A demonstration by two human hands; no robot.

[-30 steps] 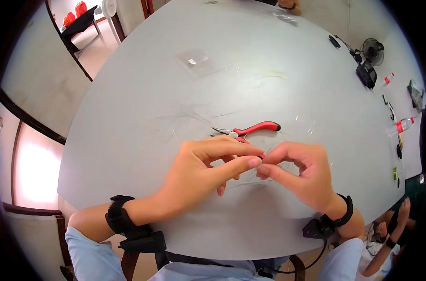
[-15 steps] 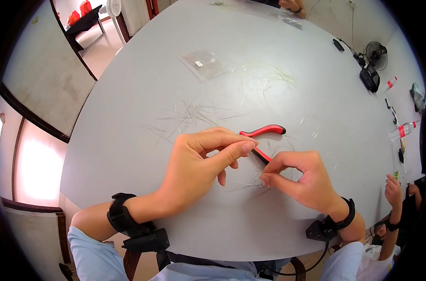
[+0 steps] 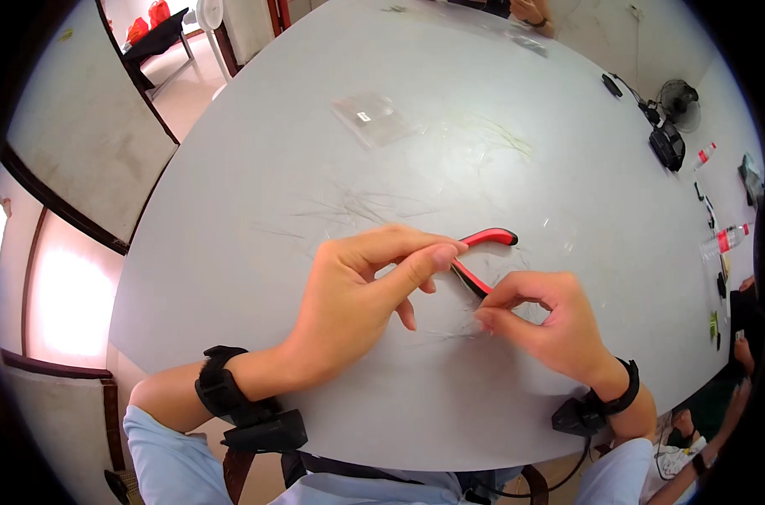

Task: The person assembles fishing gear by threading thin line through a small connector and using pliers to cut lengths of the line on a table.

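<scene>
My left hand (image 3: 357, 295) is raised over the near part of the table, thumb and forefinger pressed in a pinch. Whatever lies between those fingertips is too fine to make out. Lower and to the right, my right hand (image 3: 542, 320) pinches too, close above a few thin wire-like strands (image 3: 450, 336); what it holds is hidden. Pliers with red and black handles (image 3: 494, 236) lie spread on the table just past my fingertips. My left hand covers their jaws. Beyond it is a loose scatter of thin, grey, wire-like pieces (image 3: 353, 204).
A clear plastic bag (image 3: 372, 119) with a white label lies farther off, beside pale greenish strands (image 3: 504, 139). Along the right side are a black case (image 3: 667, 147), a fan (image 3: 679, 103) and bottles (image 3: 726, 241). Another person's hand (image 3: 530, 10) shows at the far edge.
Both my hands keep their pinches and have hardly moved. The view has shifted slightly. At the right, another person's raised hand has come down.
</scene>
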